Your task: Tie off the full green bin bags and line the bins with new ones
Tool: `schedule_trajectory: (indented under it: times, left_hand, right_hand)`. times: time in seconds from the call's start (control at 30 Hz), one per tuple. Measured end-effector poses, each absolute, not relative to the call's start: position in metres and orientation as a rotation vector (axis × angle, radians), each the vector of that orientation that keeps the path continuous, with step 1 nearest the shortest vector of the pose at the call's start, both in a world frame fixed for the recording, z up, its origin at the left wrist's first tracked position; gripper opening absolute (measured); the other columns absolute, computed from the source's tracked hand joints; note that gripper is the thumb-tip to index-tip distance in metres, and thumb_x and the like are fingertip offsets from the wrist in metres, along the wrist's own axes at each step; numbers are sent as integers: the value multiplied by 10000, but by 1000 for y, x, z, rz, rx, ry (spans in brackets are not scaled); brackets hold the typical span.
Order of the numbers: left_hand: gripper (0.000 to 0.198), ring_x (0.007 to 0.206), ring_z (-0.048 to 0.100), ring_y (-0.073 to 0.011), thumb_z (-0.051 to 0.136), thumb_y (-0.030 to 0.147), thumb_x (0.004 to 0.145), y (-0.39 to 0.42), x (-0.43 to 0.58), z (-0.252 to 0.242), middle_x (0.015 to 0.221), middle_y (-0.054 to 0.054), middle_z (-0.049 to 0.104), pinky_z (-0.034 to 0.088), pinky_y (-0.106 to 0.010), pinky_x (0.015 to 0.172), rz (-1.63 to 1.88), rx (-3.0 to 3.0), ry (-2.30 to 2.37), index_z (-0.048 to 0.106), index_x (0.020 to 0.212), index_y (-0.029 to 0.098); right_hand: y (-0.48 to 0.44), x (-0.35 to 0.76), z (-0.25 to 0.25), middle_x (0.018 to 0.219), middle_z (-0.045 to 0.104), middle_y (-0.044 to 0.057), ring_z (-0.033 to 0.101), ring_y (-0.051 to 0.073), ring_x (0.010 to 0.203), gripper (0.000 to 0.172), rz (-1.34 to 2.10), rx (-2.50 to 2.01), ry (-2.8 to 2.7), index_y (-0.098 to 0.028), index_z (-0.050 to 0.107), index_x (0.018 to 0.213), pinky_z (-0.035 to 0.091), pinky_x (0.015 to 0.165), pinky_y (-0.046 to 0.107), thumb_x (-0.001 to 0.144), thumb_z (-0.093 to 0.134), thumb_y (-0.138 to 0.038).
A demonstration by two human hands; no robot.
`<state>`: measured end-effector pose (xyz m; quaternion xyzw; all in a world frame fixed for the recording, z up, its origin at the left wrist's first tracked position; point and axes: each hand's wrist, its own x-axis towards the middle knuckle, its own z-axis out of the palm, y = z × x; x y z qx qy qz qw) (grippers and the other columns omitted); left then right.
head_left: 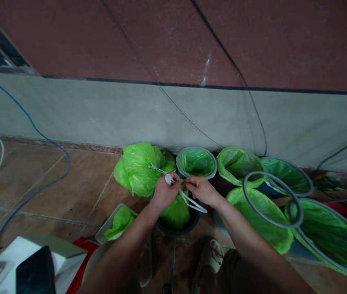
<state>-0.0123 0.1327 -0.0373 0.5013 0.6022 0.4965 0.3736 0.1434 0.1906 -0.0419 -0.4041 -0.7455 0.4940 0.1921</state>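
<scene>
Left hand (165,192): fingers curled in, pinching a white strip (192,207), with a pale roundish bit poking out by the thumb; cannot tell whether that bit is part of the strip. Right hand (202,190): just beside the left, fingertips bunched at the strip; what exactly they grip, too small to tell. Strip droops in a narrow loop below the right fingers. Directly under both hands, a full green bag (176,216), its top drawn up toward the fingers, sitting in a dark bin (179,232). Beyond the left hand and to its left, a bulging green bundle (141,167) with a thin white tie, near the wall (149,110). Just beyond the right hand, a green-lined bin (195,161) with a grey rim. Farther right of that hand, more open containers with green liners (237,165), and a grey ring (254,173) lying across them. Near the left forearm, on its outer side, a pale tray (101,232) holding crumpled green plastic (121,222). Well left of the left hand, a blue cable (32,122) on the tiles; nearer the body, a white box (17,257) with a flat black object (35,269).
</scene>
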Motion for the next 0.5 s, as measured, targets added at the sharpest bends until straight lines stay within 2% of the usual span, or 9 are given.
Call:
schedule_trajectory:
  times: [0.13, 0.33, 0.5]
  left_hand:
    - [117, 558, 460, -95, 514, 103, 684, 136, -9, -36, 580, 48, 521, 361, -204, 571, 1308, 1241, 1503, 578, 712, 196]
    - [50, 593, 522, -104, 589, 209, 738, 137, -11, -37, 632, 31, 586, 393, -210, 582, 1302, 1261, 1486, 611, 780, 196]
    - [41, 595, 535, -106, 611, 221, 730, 138, -15, -40, 626, 20, 603, 398, -212, 580, 1270, 1293, 1521, 634, 732, 188]
  right_hand:
    - [192, 142, -44, 697, 667, 0, 535, 116, 567, 229, 1356, -1124, -2053, -182, 723, 825, 394, 554, 228, 796, 512, -265]
    - [193, 143, -41, 790, 677, 33, 572, 164, 744, 239, 1262, -1046, -2006, -191, 743, 861, 420, 658, 267, 798, 578, -353]
    - [190, 144, -35, 717, 624, 19, 518, 137, 681, 265, 1361, -1005, -1985, -180, 728, 763, 379, 612, 249, 796, 591, -404]
